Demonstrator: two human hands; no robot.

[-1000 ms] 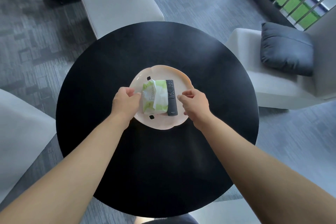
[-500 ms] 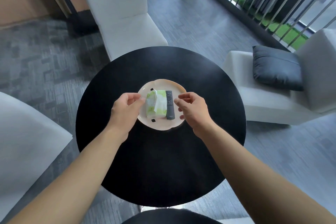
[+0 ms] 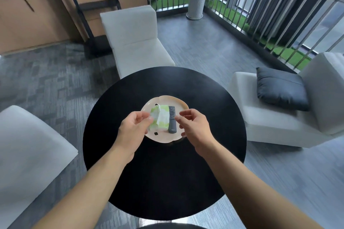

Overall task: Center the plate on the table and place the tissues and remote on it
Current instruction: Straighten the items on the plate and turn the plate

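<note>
The round black surface (image 3: 163, 163) carries one container, a cream scalloped plate (image 3: 163, 136), sitting close to its middle, slightly toward the far side. On the plate lie a green-and-white pack of tissues (image 3: 160, 119) on the left and a dark remote (image 3: 172, 119) just beside it on the right, both lengthwise and inside the rim.

A second ago the hands were pressed against these two things; now they have lifted off and drawn back toward the near side. The left hand (image 3: 133, 129) hovers over the plate's left edge, fingers loosely spread and empty. The right hand (image 3: 194, 126) hovers at the right edge, also loosely spread and empty. Judged from this, the task looks finished and the person is letting go.
</note>
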